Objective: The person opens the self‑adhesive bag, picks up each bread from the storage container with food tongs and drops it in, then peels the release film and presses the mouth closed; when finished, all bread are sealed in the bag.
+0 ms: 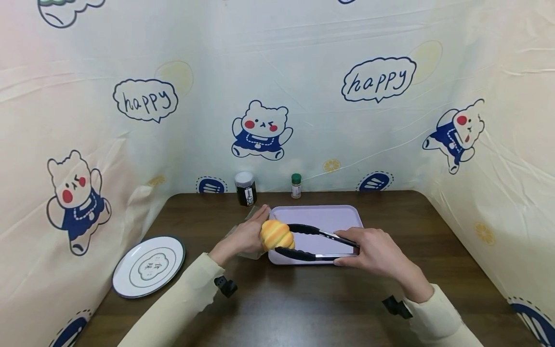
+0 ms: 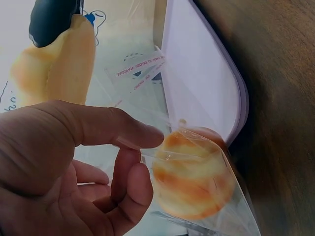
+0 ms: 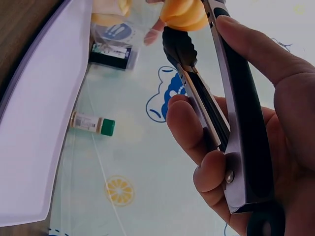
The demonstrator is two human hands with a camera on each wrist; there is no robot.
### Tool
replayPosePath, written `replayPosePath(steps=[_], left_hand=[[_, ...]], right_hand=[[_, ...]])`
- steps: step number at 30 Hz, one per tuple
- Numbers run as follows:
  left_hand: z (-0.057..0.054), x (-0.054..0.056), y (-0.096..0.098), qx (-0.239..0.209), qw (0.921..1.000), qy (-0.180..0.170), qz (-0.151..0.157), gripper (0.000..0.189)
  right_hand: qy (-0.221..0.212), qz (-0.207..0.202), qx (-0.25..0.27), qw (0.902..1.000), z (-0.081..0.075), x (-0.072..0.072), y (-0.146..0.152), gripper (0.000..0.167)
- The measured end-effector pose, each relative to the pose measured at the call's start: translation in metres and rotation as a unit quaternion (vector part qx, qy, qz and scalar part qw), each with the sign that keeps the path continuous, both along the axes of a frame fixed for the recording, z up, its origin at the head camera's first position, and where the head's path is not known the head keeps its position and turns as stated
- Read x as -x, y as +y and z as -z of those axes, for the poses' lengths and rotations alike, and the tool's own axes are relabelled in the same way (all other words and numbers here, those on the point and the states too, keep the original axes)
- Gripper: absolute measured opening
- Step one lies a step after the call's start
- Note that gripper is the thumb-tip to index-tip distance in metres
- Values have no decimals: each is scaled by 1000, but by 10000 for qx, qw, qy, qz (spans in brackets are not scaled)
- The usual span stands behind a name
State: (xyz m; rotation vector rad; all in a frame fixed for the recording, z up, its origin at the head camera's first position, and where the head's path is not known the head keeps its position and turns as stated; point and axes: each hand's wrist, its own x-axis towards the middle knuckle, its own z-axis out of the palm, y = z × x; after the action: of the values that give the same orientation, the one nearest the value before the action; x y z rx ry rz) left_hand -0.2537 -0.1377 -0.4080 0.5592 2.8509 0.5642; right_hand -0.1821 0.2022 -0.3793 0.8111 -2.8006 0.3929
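My left hand [image 1: 244, 237] pinches the edge of a clear plastic bag [image 2: 142, 73] between thumb and finger. Inside the bag, in the left wrist view, lies a round golden bread roll [image 2: 192, 184]. My right hand [image 1: 378, 251] grips a pair of tongs [image 1: 299, 255] with black tips and metal arms. Between the tong tips a yellow-orange ridged bread roll [image 1: 276, 235] is held, beside my left hand and above the near-left part of a lilac tray [image 1: 321, 217]. In the head view, the left hand hides most of the bag.
A white plate [image 1: 125, 277] with a dark rim lies at the table's left edge. Along the back stand a dark jar [image 1: 245, 190] with a pale lid and a small green-capped bottle [image 1: 296, 187]. Printed cloth hangs behind and beside the brown table [image 1: 282, 308].
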Motion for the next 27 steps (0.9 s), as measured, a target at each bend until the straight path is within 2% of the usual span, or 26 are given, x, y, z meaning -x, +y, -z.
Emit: replayPosePath(steps=[8,14,18,27], left_hand=[[-1,0,1,81,9999,-64,-24,109],[-3,0,2,117,9998,-120,-70,108],[-4,-1,3,49,10000,-35,-64,106],[-6,0,5,238,9996,-87,-125,109]], right_hand=[[-232,29,-113,9997,8,5,-1,63],[-83,362,-383,9986,12,9,-2,65],[73,576,-537,9969,11,8,-3,66],[339,295,-665,9968,-2,-1,-13,63]])
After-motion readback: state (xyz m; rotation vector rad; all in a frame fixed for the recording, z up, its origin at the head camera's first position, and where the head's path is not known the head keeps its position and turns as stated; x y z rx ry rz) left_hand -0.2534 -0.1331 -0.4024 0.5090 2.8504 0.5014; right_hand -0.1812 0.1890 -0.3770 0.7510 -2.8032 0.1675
